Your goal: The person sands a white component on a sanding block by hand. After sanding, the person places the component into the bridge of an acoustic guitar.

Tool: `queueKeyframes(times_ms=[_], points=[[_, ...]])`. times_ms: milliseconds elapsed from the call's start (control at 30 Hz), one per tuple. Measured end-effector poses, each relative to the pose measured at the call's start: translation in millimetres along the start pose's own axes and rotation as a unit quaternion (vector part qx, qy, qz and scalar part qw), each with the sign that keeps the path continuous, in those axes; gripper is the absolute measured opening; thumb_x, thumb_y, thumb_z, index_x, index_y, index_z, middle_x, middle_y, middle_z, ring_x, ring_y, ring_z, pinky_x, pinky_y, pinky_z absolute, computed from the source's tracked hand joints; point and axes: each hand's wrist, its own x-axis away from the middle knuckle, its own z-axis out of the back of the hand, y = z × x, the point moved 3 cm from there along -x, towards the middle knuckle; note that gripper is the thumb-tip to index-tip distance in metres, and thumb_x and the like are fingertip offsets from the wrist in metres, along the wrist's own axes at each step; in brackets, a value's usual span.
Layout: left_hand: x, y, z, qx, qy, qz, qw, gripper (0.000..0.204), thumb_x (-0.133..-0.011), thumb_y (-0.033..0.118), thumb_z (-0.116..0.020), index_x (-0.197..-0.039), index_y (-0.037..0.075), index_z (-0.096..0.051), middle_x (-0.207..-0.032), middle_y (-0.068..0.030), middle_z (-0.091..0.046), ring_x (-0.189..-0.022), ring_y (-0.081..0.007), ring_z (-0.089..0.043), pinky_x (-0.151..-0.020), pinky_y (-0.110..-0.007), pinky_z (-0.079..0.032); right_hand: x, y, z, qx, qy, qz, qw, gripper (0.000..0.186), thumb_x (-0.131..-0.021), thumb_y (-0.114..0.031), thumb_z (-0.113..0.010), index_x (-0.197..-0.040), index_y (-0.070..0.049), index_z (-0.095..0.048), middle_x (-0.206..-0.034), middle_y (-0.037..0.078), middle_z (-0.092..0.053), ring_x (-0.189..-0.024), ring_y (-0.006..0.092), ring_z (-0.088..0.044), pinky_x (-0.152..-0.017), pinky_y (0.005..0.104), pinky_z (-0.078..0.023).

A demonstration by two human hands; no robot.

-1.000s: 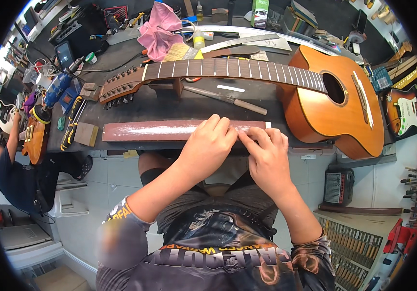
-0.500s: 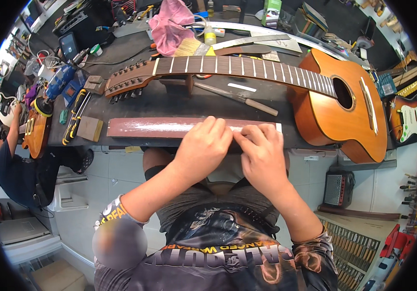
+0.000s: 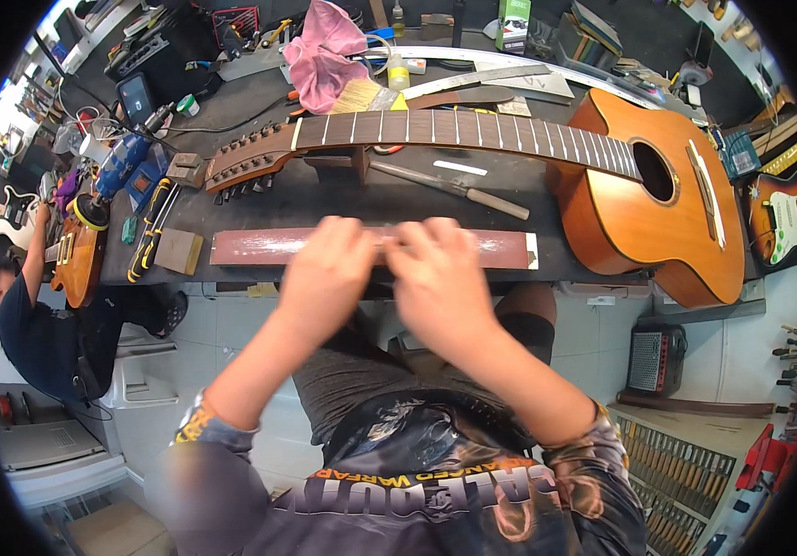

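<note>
Reddish-brown abrasive board (image 3: 252, 248) lies along the near edge of the table (image 3: 324, 206), left hand (image 3: 329, 264) and right hand (image 3: 435, 264) over it, fingers curled, any grasp hidden. Likely rubbing; the next stroke would need level pressure.

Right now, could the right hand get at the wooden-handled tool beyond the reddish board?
Probably yes: the wooden-handled tool lies uncovered before the guitar neck, though the right hand is busy over the reddish board.

Dark bench (image 3: 417, 211) under guitar (image 3: 625, 208), reddish strip (image 3: 264, 248)
</note>
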Motion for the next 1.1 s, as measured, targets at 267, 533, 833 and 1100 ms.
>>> queueKeyframes(times_ms=[267, 533, 833, 1100], points=[[-51.4, 74.0, -35.6, -0.008, 0.026, -0.060, 0.998, 0.013, -0.087, 0.010, -0.073, -0.097, 0.004, -0.067, -0.100, -0.0122, -0.062, -0.100, -0.0296, -0.066, -0.088, -0.039, -0.061, 45.4, 55.3, 57.0, 0.039, -0.034, -0.087, 0.995, 0.048, -0.081, 0.000, -0.077, -0.129, -0.004, -0.083, -0.129, 0.008, -0.073, -0.128, 0.0354, -0.062, -0.107, 0.0513, -0.050], [50.0, -61.8, 32.4, -0.030, 0.018, 0.042, 0.998, 0.019, -0.087, 0.008, -0.074, -0.106, 0.003, -0.071, -0.104, -0.0132, -0.065, -0.103, -0.0342, -0.069, -0.087, -0.045, -0.060, -38.4, -61.6, -52.7, -0.038, 0.000, 0.078, 0.996, 0.018, -0.093, -0.018, -0.070, -0.099, -0.004, -0.079, -0.110, 0.009, -0.066, -0.113, 0.0294, -0.059, -0.094, 0.0438, -0.048], [-5.0, 0.1, -3.9, 0.036, 0.015, -0.019, 0.999, 0.018, -0.083, -0.001, -0.072, -0.101, 0.000, -0.068, -0.106, -0.0162, -0.068, -0.106, -0.0378, -0.069, -0.093, -0.047, -0.060, 6.7, 4.1, 4.7, 0.019, -0.011, 0.023, 1.000, 0.027, -0.088, -0.014, -0.074, -0.113, -0.003, -0.079, -0.111, 0.009, -0.067, -0.112, 0.0310, -0.062, -0.094, 0.0476, -0.050], [-51.8, 55.0, -37.8, 0.037, 0.033, -0.068, 0.996, 0.013, -0.087, 0.012, -0.075, -0.095, 0.004, -0.067, -0.099, -0.0117, -0.064, -0.100, -0.0297, -0.066, -0.087, -0.043, -0.060, 35.6, 46.4, 55.4, 0.053, -0.052, -0.054, 0.996, 0.044, -0.082, -0.003, -0.076, -0.126, -0.003, -0.083, -0.119, 0.008, -0.072, -0.117, 0.0339, -0.063, -0.098, 0.0492, -0.051]])
